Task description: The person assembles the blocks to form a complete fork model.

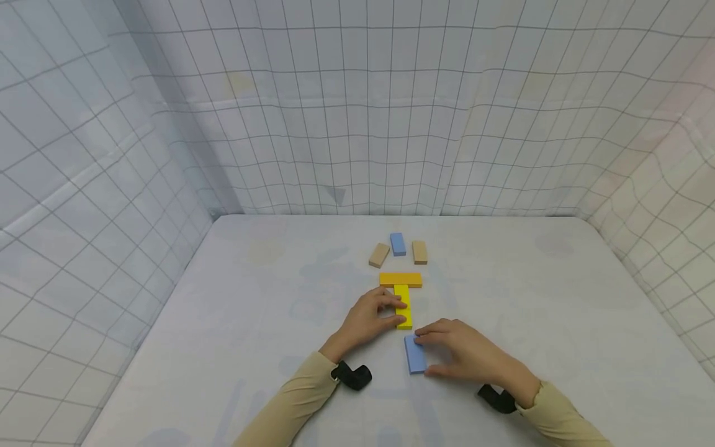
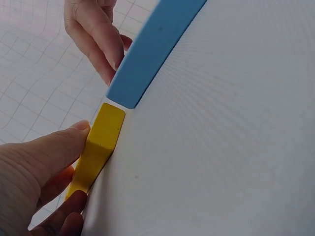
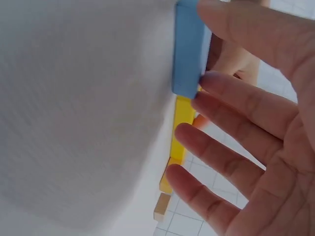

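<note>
My left hand (image 1: pixel 371 315) rests at the yellow block (image 1: pixel 403 290), its bent fingers spread along it and the thumb touching it near the block's closer end. The block lies flat, meeting an orange block (image 1: pixel 400 280) crosswise in a T shape. Closer to me lies a blue block (image 1: pixel 415 356), nearly in line with the yellow one, with a small gap between their ends. My right hand (image 1: pixel 469 352) touches the blue block with thumb and fingertips, the fingers fairly straight and spread. In the right wrist view, the blue block (image 3: pixel 188 49) sits beside the fingertips (image 3: pixel 209 78).
Beyond the orange block lie a small blue block (image 1: pixel 398 244) and two tan blocks, one on the left (image 1: pixel 379 255) and one on the right (image 1: pixel 419 252). A white cloth covers the table (image 1: pixel 251 298). Grid-patterned sheets (image 1: pixel 357 112) hang behind and at both sides.
</note>
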Demonstrator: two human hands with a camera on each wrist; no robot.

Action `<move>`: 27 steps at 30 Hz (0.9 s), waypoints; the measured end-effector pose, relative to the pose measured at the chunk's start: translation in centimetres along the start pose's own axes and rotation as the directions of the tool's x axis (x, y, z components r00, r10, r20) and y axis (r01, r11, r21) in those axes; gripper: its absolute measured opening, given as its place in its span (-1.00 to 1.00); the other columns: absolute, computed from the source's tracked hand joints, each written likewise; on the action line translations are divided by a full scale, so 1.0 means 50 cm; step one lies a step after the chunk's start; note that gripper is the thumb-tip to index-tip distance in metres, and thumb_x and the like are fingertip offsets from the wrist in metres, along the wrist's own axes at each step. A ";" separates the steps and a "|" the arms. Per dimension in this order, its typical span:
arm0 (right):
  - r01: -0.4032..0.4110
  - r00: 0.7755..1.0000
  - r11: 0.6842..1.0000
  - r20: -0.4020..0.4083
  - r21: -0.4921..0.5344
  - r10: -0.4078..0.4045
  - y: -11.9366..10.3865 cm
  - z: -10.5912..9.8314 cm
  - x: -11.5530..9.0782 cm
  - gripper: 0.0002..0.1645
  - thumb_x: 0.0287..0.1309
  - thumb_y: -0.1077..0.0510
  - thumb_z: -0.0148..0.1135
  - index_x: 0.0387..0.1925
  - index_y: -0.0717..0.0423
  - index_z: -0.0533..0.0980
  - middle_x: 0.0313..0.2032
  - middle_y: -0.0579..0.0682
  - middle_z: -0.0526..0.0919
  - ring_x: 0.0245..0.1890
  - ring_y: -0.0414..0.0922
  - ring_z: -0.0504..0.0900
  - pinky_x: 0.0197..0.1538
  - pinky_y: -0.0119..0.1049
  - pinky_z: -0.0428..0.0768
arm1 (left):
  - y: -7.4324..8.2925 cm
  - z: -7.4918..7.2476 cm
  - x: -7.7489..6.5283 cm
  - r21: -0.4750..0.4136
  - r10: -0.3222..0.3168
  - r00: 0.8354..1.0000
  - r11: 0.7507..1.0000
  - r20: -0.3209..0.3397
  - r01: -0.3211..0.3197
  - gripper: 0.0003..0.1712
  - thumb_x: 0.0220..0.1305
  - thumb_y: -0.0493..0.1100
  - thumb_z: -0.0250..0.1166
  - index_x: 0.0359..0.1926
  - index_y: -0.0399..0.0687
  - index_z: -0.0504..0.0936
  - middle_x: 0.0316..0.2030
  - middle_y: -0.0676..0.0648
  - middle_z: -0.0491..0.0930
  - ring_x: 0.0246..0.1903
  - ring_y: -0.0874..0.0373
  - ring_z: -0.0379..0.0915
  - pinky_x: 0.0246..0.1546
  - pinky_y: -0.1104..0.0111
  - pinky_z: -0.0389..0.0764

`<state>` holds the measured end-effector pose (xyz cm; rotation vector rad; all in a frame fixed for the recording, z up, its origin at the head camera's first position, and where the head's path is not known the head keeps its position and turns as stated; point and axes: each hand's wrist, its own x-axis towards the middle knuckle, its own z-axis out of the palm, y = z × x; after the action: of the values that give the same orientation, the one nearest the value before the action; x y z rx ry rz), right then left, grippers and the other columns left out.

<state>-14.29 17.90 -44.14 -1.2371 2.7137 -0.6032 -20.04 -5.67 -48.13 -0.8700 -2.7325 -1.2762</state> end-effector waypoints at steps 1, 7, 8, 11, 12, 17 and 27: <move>0.007 1.000 1.000 0.001 -0.007 -0.007 -0.001 0.001 0.002 -0.43 0.01 -0.11 0.42 0.05 0.03 0.58 0.09 -0.13 0.54 0.08 -0.15 0.46 0.09 -0.11 0.41 | 0.000 0.000 0.000 0.001 0.001 1.000 1.000 -0.001 -0.001 -0.72 0.14 -0.05 0.40 -0.12 0.02 0.72 -0.09 0.06 0.53 -0.15 0.22 0.43 -0.19 0.38 0.43; 0.029 0.999 0.998 -0.016 -0.059 -0.030 -0.009 0.008 0.011 -0.45 0.06 -0.14 0.36 0.06 0.03 0.59 0.09 -0.13 0.56 0.10 -0.14 0.46 0.10 -0.09 0.41 | -0.002 0.000 0.002 0.016 -0.004 1.000 1.000 0.003 0.004 -0.72 0.15 -0.04 0.40 -0.11 0.02 0.72 -0.07 0.06 0.53 -0.15 0.22 0.42 -0.19 0.37 0.43; 0.029 0.999 0.997 -0.018 -0.070 -0.030 -0.010 0.009 0.012 -0.45 0.07 -0.14 0.35 0.06 0.02 0.59 0.09 -0.13 0.55 0.11 -0.13 0.46 0.10 -0.08 0.40 | -0.003 0.000 0.002 0.020 -0.006 1.000 1.000 0.004 0.006 -0.72 0.15 -0.03 0.40 -0.11 0.03 0.72 -0.07 0.06 0.53 -0.14 0.22 0.42 -0.18 0.37 0.43; 0.030 0.999 0.995 -0.026 -0.095 -0.032 -0.012 0.012 0.015 -0.45 0.10 -0.15 0.33 0.06 0.04 0.59 0.10 -0.11 0.55 0.12 -0.10 0.45 0.10 -0.04 0.40 | -0.002 0.000 0.002 0.019 -0.006 1.000 1.000 0.004 0.006 -0.71 0.15 -0.03 0.39 -0.11 0.02 0.72 -0.07 0.06 0.53 -0.13 0.21 0.42 -0.17 0.37 0.43; 0.029 0.999 0.994 -0.028 -0.102 -0.032 -0.012 0.013 0.015 -0.46 0.10 -0.15 0.32 0.06 0.04 0.60 0.10 -0.11 0.55 0.13 -0.09 0.45 0.09 -0.03 0.40 | -0.002 0.000 0.002 0.017 -0.006 1.000 1.000 0.003 0.006 -0.71 0.15 -0.03 0.39 -0.11 0.02 0.72 -0.07 0.06 0.53 -0.13 0.21 0.43 -0.17 0.36 0.43; 0.021 0.999 0.990 -0.037 -0.139 -0.026 -0.013 0.016 0.018 -0.46 0.12 -0.17 0.30 0.05 0.03 0.60 0.11 -0.12 0.55 0.12 -0.09 0.46 0.08 -0.03 0.41 | -0.002 0.001 0.003 0.011 -0.012 1.000 1.000 0.003 0.012 -0.72 0.15 -0.04 0.40 -0.11 0.01 0.72 -0.07 0.07 0.53 -0.12 0.21 0.43 -0.15 0.35 0.44; 0.008 0.999 0.988 -0.034 -0.153 -0.013 -0.018 0.018 0.020 -0.46 0.13 -0.15 0.30 0.07 0.04 0.59 0.12 -0.11 0.54 0.12 -0.07 0.46 0.06 0.00 0.42 | -0.001 0.001 0.001 -0.007 -0.014 1.000 1.000 0.002 0.014 -0.71 0.15 -0.05 0.40 -0.11 -0.01 0.72 -0.08 0.06 0.53 -0.09 0.19 0.44 -0.12 0.34 0.44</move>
<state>-14.12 16.35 -44.52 -1.2866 2.8302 -0.4288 -20.07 -5.63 -48.18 -0.8540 -2.7424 -1.2883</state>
